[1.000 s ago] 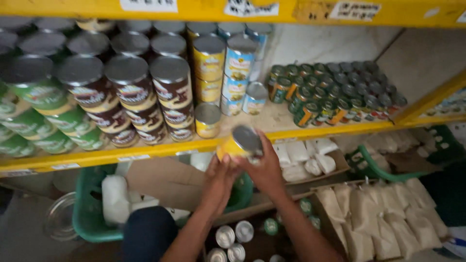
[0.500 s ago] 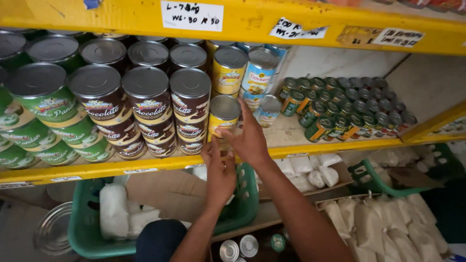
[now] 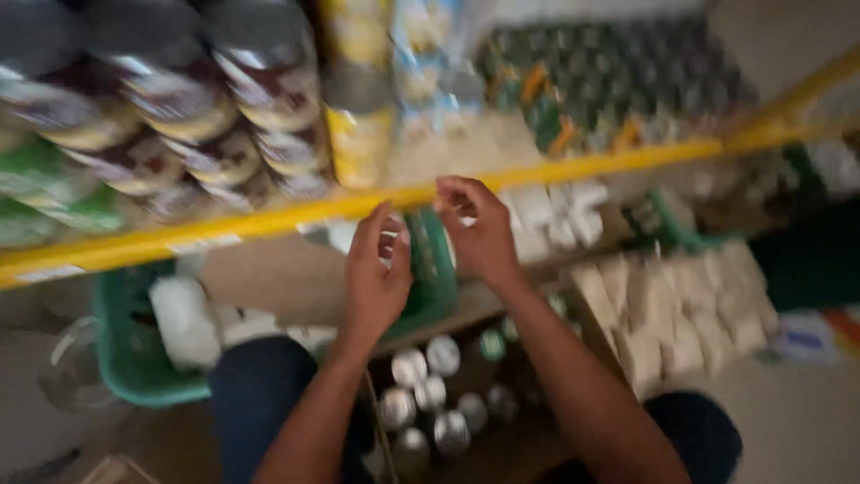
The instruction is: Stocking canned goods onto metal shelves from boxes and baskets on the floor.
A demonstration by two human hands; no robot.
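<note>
Hovering empty – left hand (image 3: 376, 273), right hand (image 3: 479, 229) half-open, near yellow shelf rail (image 3: 269, 220).

Motion blur smears the stacked cans (image 3: 179, 116) — their labels unreadable; the top row is cut by the upper edge; the carton of cans (image 3: 430, 394) sits half hidden behind both forearms.
</note>
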